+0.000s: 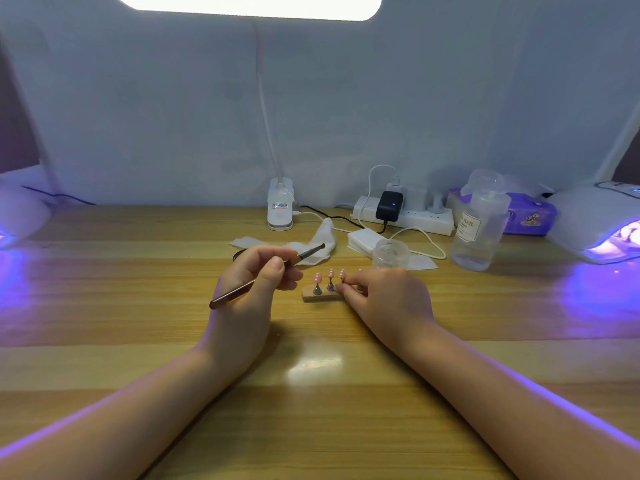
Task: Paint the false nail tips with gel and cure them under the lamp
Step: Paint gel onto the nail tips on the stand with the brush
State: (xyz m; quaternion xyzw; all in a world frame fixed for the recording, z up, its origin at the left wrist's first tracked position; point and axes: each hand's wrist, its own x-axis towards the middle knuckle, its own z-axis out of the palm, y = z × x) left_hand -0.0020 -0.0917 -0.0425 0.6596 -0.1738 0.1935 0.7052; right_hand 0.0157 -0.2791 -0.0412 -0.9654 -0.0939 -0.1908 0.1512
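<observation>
A small wooden holder [320,296] sits mid-table with pink false nail tips [317,278] standing on little metal stems. My right hand [388,296] rests on the holder's right end, fingers closed around it and covering the tips there. My left hand [252,282] pinches a bronze gel brush [304,254], its dark bristles pointing up and right, above and left of the tips. A curing lamp [602,230] glows violet at the right edge. Another lamp [17,216] glows at the left edge.
Behind the holder lie white wipes [322,244], a small clear jar [391,252], a clear liquid bottle [479,226], a power strip [405,216] with cables, a purple tissue pack [530,216] and a clip desk lamp base [280,209]. A white screen closes the back.
</observation>
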